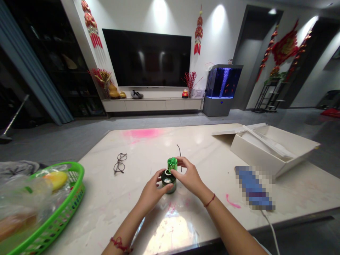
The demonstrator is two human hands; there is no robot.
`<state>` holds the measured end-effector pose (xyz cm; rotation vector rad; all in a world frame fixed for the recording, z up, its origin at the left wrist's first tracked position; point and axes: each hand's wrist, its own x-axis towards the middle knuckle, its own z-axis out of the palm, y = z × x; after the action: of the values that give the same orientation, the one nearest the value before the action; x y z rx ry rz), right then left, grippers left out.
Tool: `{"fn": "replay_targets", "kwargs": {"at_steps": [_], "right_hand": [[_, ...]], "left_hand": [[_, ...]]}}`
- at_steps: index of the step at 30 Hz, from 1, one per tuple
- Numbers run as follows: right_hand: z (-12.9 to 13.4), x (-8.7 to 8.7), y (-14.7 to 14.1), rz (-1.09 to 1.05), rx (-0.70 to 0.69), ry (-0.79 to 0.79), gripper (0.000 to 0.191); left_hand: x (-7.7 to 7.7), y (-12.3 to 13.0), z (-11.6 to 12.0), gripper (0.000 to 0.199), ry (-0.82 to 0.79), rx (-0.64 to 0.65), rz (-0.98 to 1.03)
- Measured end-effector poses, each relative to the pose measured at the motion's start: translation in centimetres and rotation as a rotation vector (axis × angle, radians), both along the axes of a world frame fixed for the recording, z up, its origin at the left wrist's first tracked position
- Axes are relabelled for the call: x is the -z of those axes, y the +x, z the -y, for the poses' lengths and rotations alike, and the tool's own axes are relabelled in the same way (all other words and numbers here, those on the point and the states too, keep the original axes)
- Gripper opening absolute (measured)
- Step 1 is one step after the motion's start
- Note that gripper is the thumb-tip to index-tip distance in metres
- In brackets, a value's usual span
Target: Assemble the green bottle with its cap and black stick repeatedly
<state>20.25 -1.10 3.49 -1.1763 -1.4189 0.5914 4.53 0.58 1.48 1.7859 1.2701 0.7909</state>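
Note:
A small dark green bottle stands on the pale marble-look table, near its middle. My left hand is wrapped round the bottle's body, thumb in front and fingers behind. My right hand pinches a shiny green cap between thumb and fingers. The cap is directly above the bottle's top, close to its pale rim; whether they touch is unclear. Just behind my right hand lies a thin black stick, partly hidden by the fingers.
Eyeglasses lie to the left. A green basket with plastic bags and a yellow item stands at the left edge. On the right are an open white box and a blurred blue object with a white cable.

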Motion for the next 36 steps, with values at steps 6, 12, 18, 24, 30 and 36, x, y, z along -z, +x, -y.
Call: {"fn": "replay_targets", "kwargs": {"at_steps": [6, 12, 18, 24, 30, 36], "right_hand": [[0.2, 0.2, 0.9, 0.029, 0.018, -0.019, 0.035], [0.3, 0.4, 1.3, 0.036, 0.021, -0.036, 0.036], [0.2, 0.9, 1.5, 0.038, 0.014, -0.005, 0.034], [0.1, 1.4, 1.5, 0.086, 0.048, 0.006, 0.034], [0.0, 1.5, 1.7, 0.169, 0.061, -0.030, 0.038], [-0.1, 1.9, 2.1, 0.181, 0.083, -0.055, 0.042]], "left_hand": [[0.1, 0.0, 0.0, 0.061, -0.017, -0.001, 0.008], [0.1, 0.0, -0.1, 0.062, -0.014, 0.006, 0.002], [0.1, 0.0, -0.1, 0.063, -0.009, 0.005, 0.004], [0.1, -0.1, -0.1, 0.063, 0.002, 0.006, -0.002], [0.1, -0.1, -0.1, 0.062, -0.001, 0.004, -0.009], [0.1, -0.1, 0.0, 0.062, -0.008, 0.008, -0.001]]}}
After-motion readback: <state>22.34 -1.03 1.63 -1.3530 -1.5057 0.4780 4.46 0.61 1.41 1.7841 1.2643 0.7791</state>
